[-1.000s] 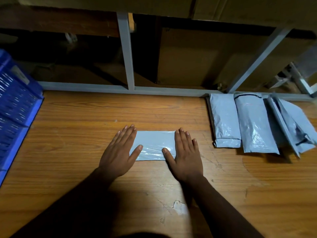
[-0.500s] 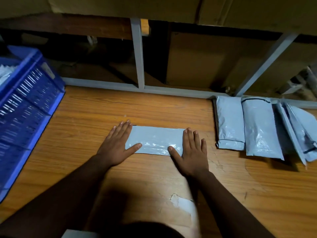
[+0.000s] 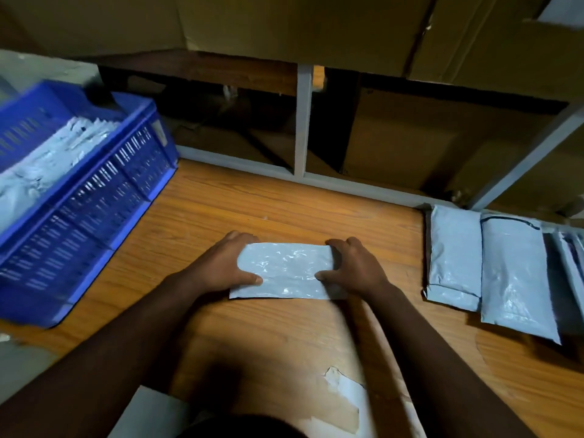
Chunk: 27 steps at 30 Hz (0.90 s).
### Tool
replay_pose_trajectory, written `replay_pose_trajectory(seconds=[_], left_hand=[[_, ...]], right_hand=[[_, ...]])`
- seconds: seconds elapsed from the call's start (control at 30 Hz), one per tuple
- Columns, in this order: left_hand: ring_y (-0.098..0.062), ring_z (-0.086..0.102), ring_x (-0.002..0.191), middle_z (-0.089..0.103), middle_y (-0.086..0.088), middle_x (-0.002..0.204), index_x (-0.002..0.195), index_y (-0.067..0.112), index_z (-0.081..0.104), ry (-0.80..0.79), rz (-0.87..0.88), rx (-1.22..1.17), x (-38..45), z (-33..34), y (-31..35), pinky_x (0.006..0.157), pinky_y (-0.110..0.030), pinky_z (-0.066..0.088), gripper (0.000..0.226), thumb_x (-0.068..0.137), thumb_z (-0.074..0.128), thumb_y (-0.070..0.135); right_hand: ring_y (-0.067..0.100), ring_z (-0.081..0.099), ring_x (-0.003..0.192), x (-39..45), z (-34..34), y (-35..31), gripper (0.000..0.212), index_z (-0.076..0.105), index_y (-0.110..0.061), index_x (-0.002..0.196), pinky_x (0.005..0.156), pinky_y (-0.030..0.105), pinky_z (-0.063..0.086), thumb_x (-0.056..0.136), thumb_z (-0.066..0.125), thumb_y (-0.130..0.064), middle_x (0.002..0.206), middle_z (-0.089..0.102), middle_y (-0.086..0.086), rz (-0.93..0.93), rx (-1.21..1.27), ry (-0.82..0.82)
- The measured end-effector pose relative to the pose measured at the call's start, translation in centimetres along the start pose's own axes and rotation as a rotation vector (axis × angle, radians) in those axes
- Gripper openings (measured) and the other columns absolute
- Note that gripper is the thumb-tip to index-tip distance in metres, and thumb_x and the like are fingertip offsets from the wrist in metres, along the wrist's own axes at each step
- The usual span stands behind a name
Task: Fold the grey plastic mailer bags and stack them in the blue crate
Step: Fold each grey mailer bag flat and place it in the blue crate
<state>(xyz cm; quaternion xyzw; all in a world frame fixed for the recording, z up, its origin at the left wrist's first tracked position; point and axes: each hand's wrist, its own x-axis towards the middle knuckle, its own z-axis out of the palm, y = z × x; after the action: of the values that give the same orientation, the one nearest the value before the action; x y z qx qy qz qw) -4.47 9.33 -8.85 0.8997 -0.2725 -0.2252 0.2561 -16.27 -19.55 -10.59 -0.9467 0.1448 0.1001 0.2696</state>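
Observation:
A folded grey mailer bag lies in the middle of the wooden table. My left hand grips its left end, thumb on top and fingers curled at the far edge. At the bag's right end my right hand grips the same way. The blue crate stands at the left with several folded grey bags inside. Unfolded grey mailers lie side by side at the right.
A grey metal frame runs along the table's far edge, with cardboard boxes above and behind it. The table's veneer is chipped near the front edge.
Both hands went from lying flat on the bag's ends to gripping them, and the bag's far edge is lifted a little. The view swung left, showing more of the crate.

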Motion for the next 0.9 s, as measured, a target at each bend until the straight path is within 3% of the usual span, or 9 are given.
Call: replay_pose_trajectory(seconds=[0.07,0.13,0.3,0.37,0.47,0.6,0.67,0.73,0.9], left_hand=[[-0.008,0.056,0.109,0.056,0.014,0.118,0.121,0.035,0.058,0.055,0.006,-0.027,-1.6,-1.9,-0.3,0.089,-0.028,0.047,0.054,0.076,0.089,0.038],[-0.001,0.060,0.099,0.062,0.018,0.111,0.112,0.037,0.059,0.113,-0.023,-0.087,-3.7,-4.3,-1.1,0.079,-0.025,0.051,0.042,0.080,0.087,0.036],[0.001,0.064,0.091,0.068,0.016,0.103,0.108,0.037,0.061,0.374,0.049,-0.116,-8.7,-12.0,-4.1,0.078,-0.029,0.052,0.035,0.081,0.072,0.054],[0.003,0.064,0.090,0.068,0.014,0.101,0.112,0.036,0.061,0.477,0.094,-0.096,-10.7,-16.2,-5.3,0.078,-0.025,0.052,0.033,0.084,0.069,0.052],[0.009,0.059,0.089,0.065,0.017,0.099,0.112,0.035,0.061,0.643,0.122,-0.002,-14.2,-22.4,-7.1,0.076,-0.009,0.043,0.026,0.088,0.069,0.041],[0.002,0.060,0.079,0.068,0.021,0.093,0.104,0.035,0.064,0.821,0.035,0.080,-19.4,-29.7,-11.3,0.072,-0.013,0.043,0.025,0.083,0.078,0.041],[-0.001,0.062,0.076,0.071,0.012,0.087,0.099,0.031,0.067,0.839,-0.034,0.105,-21.7,-32.4,-13.7,0.071,-0.022,0.046,0.027,0.082,0.086,0.033],[0.000,0.063,0.077,0.070,0.012,0.089,0.103,0.032,0.064,0.799,-0.146,0.120,-23.0,-34.0,-16.4,0.071,-0.028,0.047,0.032,0.080,0.087,0.029],[-0.018,0.060,0.081,0.064,0.013,0.090,0.117,0.033,0.051,0.483,-0.405,0.270,-22.7,-33.9,-22.5,0.069,-0.035,0.040,0.054,0.076,0.087,0.031]], right_hand=[[0.018,0.055,0.102,0.9,-0.3,-1.9,0.054,0.059,-0.033,0.120,0.075,0.032,0.042,0.076,0.086,-0.047,0.118,0.057,0.000,-0.054,0.078,0.012],[0.014,0.055,0.092,1.9,-0.6,-4.9,0.042,0.057,-0.035,0.105,0.069,0.032,0.041,0.076,0.086,-0.042,0.107,0.060,-0.006,-0.129,0.147,0.029],[0.002,0.061,0.086,4.5,-2.1,-14.5,0.030,0.063,-0.036,0.105,0.071,0.034,0.050,0.082,0.083,-0.035,0.096,0.066,-0.018,-0.371,0.324,0.195],[0.004,0.064,0.090,5.7,-2.9,-19.3,0.028,0.064,-0.036,0.107,0.076,0.040,0.056,0.085,0.082,-0.035,0.100,0.068,-0.017,-0.484,0.371,0.269],[0.006,0.066,0.095,7.2,-4.0,-27.2,0.025,0.067,-0.029,0.112,0.079,0.038,0.057,0.089,0.080,-0.031,0.106,0.069,-0.013,-0.657,0.409,0.372],[0.010,0.064,0.095,10.2,-4.0,-38.2,0.024,0.072,-0.019,0.111,0.082,0.036,0.054,0.091,0.076,-0.031,0.105,0.069,-0.006,-0.855,0.364,0.529],[0.012,0.060,0.097,11.8,-3.1,-43.2,0.024,0.072,-0.019,0.106,0.085,0.027,0.044,0.089,0.076,-0.034,0.103,0.069,-0.003,-0.933,0.272,0.580],[0.014,0.057,0.097,13.2,-1.7,-47.4,0.025,0.072,-0.022,0.104,0.083,0.023,0.036,0.087,0.075,-0.040,0.102,0.068,-0.003,-0.971,0.166,0.523],[0.026,0.067,0.102,16.0,3.3,-54.1,0.028,0.072,-0.027,0.111,0.077,0.036,0.049,0.089,0.070,-0.044,0.107,0.072,-0.004,-1.083,-0.113,0.282]])
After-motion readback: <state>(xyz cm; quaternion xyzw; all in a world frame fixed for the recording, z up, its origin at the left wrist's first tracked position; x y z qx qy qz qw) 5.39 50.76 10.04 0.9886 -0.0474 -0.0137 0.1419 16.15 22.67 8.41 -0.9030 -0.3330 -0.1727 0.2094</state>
